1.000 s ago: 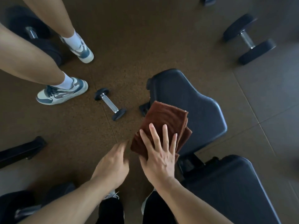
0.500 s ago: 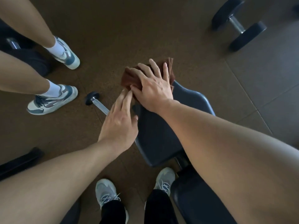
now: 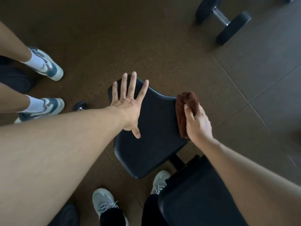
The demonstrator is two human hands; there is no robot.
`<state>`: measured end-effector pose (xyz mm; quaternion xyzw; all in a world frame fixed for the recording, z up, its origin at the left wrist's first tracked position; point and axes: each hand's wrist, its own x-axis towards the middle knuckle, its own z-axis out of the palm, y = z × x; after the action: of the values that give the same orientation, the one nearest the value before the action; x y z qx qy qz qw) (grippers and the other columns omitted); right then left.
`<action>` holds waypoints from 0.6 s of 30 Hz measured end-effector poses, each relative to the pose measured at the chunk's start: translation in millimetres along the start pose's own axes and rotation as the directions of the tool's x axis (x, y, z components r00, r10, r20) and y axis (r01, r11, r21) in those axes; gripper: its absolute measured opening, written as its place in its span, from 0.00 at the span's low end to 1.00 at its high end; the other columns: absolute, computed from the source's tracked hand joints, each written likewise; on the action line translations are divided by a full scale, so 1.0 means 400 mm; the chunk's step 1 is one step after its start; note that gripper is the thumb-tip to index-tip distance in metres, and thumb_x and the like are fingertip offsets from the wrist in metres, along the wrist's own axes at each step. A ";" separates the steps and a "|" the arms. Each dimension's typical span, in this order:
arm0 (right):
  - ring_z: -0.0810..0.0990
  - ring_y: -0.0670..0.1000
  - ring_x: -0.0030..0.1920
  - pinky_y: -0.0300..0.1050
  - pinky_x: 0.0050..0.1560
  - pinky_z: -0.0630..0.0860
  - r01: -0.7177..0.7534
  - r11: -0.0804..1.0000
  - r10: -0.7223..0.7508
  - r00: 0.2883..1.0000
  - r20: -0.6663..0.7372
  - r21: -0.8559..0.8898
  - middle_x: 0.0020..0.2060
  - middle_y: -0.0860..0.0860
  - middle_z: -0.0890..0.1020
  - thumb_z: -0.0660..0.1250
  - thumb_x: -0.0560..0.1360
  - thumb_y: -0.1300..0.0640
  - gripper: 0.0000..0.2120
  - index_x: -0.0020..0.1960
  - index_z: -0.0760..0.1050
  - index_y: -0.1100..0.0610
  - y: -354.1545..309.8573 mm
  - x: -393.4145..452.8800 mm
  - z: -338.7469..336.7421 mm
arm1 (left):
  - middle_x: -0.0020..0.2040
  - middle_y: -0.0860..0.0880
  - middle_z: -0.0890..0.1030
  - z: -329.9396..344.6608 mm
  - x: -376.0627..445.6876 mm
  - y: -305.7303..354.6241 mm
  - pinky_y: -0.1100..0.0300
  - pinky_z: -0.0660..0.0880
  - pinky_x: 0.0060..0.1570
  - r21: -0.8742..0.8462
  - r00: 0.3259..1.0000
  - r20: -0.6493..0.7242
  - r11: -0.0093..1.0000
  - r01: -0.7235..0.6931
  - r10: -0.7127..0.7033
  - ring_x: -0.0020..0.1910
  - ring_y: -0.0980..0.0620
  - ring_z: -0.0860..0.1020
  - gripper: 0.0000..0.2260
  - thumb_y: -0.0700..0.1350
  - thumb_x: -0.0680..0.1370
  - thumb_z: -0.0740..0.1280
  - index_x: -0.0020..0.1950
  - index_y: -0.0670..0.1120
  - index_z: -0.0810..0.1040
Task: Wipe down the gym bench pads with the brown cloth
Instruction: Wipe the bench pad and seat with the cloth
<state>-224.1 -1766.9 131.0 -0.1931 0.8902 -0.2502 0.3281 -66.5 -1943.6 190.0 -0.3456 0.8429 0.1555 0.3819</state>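
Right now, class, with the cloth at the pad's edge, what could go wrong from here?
1. The brown cloth is bunched in the right hand, so it may wipe only a narrow strip.
2. The left hand lies flat on the seat pad, blocking that area.

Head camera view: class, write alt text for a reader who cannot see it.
A right hand grips a bunched brown cloth at the right edge of a black padded gym bench seat, while the left hand lies spread flat on it.
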 end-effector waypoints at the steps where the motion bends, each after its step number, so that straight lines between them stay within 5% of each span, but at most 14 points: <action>1: 0.70 0.55 0.73 0.55 0.73 0.66 -0.060 0.996 0.067 0.992 -0.111 0.068 0.72 0.48 0.74 0.56 0.85 0.41 0.22 0.77 0.67 0.43 0.007 -0.030 0.031 | 0.65 0.40 0.12 0.001 0.004 0.003 0.34 0.30 0.73 -0.008 1.000 0.022 1.000 0.016 -0.016 0.68 0.35 0.18 0.78 0.64 0.56 0.83 0.69 0.52 0.14; 4: 0.50 0.52 0.83 0.57 0.82 0.53 -0.158 0.951 0.237 0.924 -0.299 0.266 0.83 0.48 0.56 0.56 0.86 0.46 0.25 0.82 0.60 0.47 0.003 -0.162 0.151 | 0.63 0.40 0.10 -0.002 0.005 0.005 0.34 0.29 0.71 -0.033 0.998 0.060 0.999 0.016 -0.014 0.67 0.35 0.17 0.78 0.63 0.57 0.83 0.66 0.52 0.12; 6: 0.42 0.52 0.84 0.61 0.82 0.51 -0.146 0.971 0.198 0.935 -0.294 0.189 0.85 0.46 0.47 0.56 0.86 0.47 0.27 0.83 0.56 0.42 -0.003 -0.269 0.244 | 0.63 0.40 0.10 -0.008 0.004 0.003 0.33 0.30 0.72 -0.032 0.998 0.067 0.999 0.001 0.001 0.67 0.34 0.17 0.78 0.64 0.57 0.83 0.66 0.52 0.12; 10: 0.45 0.63 0.84 0.71 0.79 0.54 -0.046 0.997 0.037 0.989 -0.146 -0.061 0.85 0.54 0.50 0.60 0.83 0.45 0.35 0.81 0.44 0.30 0.008 -0.384 0.348 | 0.63 0.40 0.10 -0.009 -0.003 0.006 0.34 0.27 0.70 -0.039 0.997 0.081 0.999 -0.016 0.019 0.66 0.34 0.16 0.77 0.68 0.57 0.81 0.67 0.53 0.12; 14: 0.32 0.54 0.83 0.64 0.80 0.34 -0.053 0.995 0.044 0.994 -0.102 -0.083 0.85 0.52 0.46 0.54 0.82 0.42 0.33 0.79 0.39 0.26 -0.028 -0.311 0.284 | 0.63 0.40 0.10 -0.019 -0.006 0.011 0.35 0.26 0.69 -0.043 0.995 0.096 0.999 0.003 0.002 0.65 0.35 0.15 0.77 0.67 0.56 0.82 0.67 0.54 0.12; 16: 0.35 0.51 0.83 0.57 0.78 0.27 -0.062 0.998 0.058 0.991 -0.124 -0.028 0.85 0.47 0.50 0.52 0.82 0.41 0.30 0.79 0.42 0.25 -0.078 -0.216 0.228 | 0.63 0.41 0.10 -0.022 -0.007 0.013 0.35 0.26 0.69 -0.048 0.994 0.109 0.999 0.011 -0.006 0.64 0.35 0.15 0.77 0.65 0.57 0.82 0.67 0.54 0.12; 18: 0.45 0.52 0.84 0.59 0.79 0.32 -0.013 0.998 0.002 0.985 -0.172 -0.064 0.83 0.44 0.58 0.53 0.83 0.41 0.27 0.80 0.53 0.31 -0.137 -0.101 0.167 | 0.62 0.41 0.10 -0.023 -0.010 0.012 0.35 0.27 0.70 -0.058 0.993 0.118 0.998 0.012 -0.005 0.65 0.35 0.15 0.76 0.64 0.58 0.82 0.67 0.54 0.13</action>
<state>-140.1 -1811.7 137.9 -0.1782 0.9236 -0.2356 0.2445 -72.8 -1943.3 198.8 -0.3505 0.8125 0.1987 0.4213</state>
